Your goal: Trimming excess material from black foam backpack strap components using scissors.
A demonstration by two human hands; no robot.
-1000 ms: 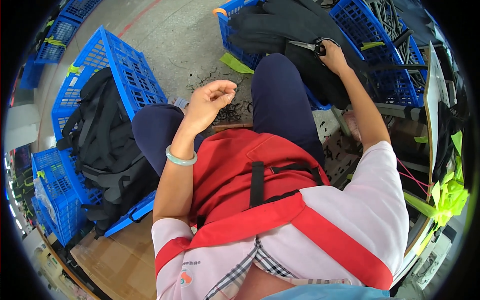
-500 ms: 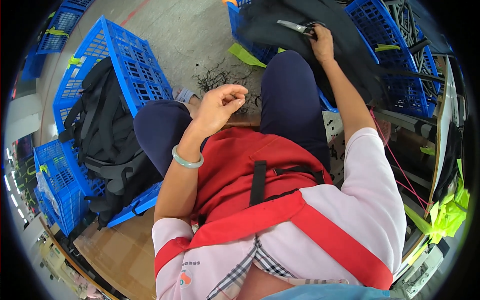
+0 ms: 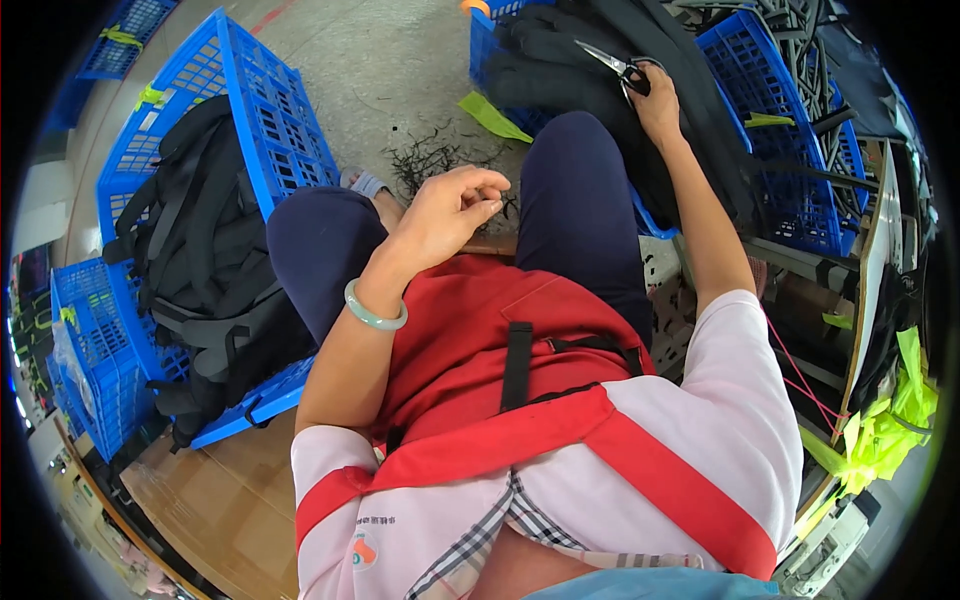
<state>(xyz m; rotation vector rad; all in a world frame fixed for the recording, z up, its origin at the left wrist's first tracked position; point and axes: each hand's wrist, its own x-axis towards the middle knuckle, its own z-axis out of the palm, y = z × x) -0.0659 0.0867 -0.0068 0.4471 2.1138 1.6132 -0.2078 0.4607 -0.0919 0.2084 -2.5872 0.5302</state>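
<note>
My right hand (image 3: 654, 103) grips a pair of scissors (image 3: 602, 57) with black handles, their bright blades parted and directed toward the far left. The scissors are over a heap of long black fabric strips (image 3: 560, 75) beyond my right knee. Above my lap, my left hand (image 3: 448, 215) hovers with loosely bent fingers and the thumb held away from them; nothing shows in it. A pale green bangle (image 3: 374, 306) circles the left wrist. Beside my left knee, a tilted blue crate (image 3: 262, 120) holds black padded straps (image 3: 200, 230).
At the far right, a blue crate (image 3: 770, 105) carries thin dark strips. Black scraps (image 3: 440, 160) litter the floor between my feet and the heap, near a yellow-green strip (image 3: 495, 118). A cardboard sheet (image 3: 225, 500) lies at lower left. Bright yellow-green bundles (image 3: 890, 425) hang at right.
The scissors' blades have parted, and my right hand has shifted slightly right and nearer. My left hand has moved slightly right. The whole view has shifted a little.
</note>
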